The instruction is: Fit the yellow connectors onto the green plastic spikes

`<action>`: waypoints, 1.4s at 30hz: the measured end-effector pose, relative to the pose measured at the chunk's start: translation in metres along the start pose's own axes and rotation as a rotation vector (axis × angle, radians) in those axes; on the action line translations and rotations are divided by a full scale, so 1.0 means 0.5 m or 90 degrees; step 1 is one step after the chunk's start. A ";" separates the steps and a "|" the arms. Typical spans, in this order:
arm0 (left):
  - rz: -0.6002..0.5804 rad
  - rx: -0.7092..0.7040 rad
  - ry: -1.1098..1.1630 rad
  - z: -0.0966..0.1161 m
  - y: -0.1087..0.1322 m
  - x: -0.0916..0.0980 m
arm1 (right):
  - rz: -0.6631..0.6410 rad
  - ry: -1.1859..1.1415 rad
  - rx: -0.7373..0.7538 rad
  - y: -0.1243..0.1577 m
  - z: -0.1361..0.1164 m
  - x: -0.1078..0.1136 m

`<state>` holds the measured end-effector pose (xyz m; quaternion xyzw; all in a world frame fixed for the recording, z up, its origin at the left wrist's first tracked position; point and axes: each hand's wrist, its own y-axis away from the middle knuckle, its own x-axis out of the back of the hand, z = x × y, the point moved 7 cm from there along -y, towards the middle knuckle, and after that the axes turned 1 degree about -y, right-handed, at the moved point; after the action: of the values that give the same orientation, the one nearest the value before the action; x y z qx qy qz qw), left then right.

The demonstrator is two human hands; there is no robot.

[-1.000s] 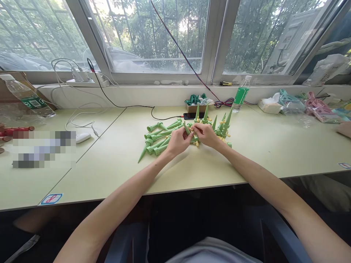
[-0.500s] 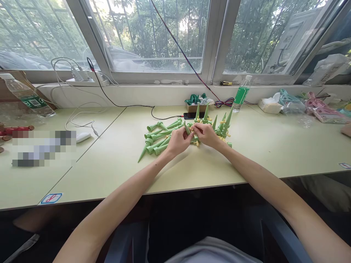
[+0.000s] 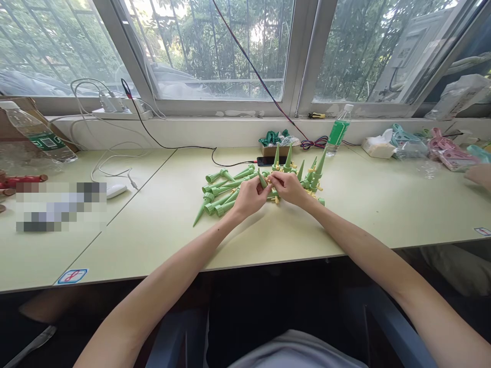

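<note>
Toward the far side of the pale table [image 3: 245,245], between lying green cones [image 3: 219,192] at left and upright green cones [image 3: 318,174] at right, the left hand [image 3: 251,197] clamps its fingers on a green spike [image 3: 262,178], while the right hand [image 3: 286,187] bunches its fingers just beside it, their grip too hidden to tell.

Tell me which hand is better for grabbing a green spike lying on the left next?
Probably the left hand: it's right beside the lying spikes, while the right hand is farther over, by the standing spikes. The left holds a spike, though, so it might need to let go first.
</note>
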<state>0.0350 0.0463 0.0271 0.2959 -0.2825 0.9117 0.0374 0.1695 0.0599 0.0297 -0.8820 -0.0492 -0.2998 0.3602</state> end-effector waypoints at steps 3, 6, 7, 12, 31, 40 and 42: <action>-0.004 -0.002 0.003 0.001 0.000 -0.001 | -0.001 0.005 -0.003 0.000 0.000 0.000; -0.005 0.001 0.001 0.000 0.000 -0.002 | -0.003 0.006 -0.002 0.001 0.000 0.000; -0.006 0.003 0.000 0.000 0.000 -0.003 | -0.003 0.005 0.000 0.001 -0.001 0.001; -0.014 0.004 0.001 0.000 0.001 -0.004 | -0.004 -0.001 -0.004 0.001 -0.002 0.001; -0.018 -0.008 -0.001 0.003 0.002 -0.003 | -0.010 -0.004 -0.008 0.002 -0.003 0.000; -0.017 -0.005 -0.007 0.002 0.001 -0.004 | -0.008 0.001 -0.006 0.000 -0.003 0.000; -0.017 -0.004 -0.006 0.002 0.001 -0.003 | -0.008 0.002 -0.007 0.000 -0.002 0.000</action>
<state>0.0369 0.0455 0.0266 0.3035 -0.2816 0.9089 0.0494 0.1690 0.0591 0.0304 -0.8831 -0.0526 -0.3038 0.3536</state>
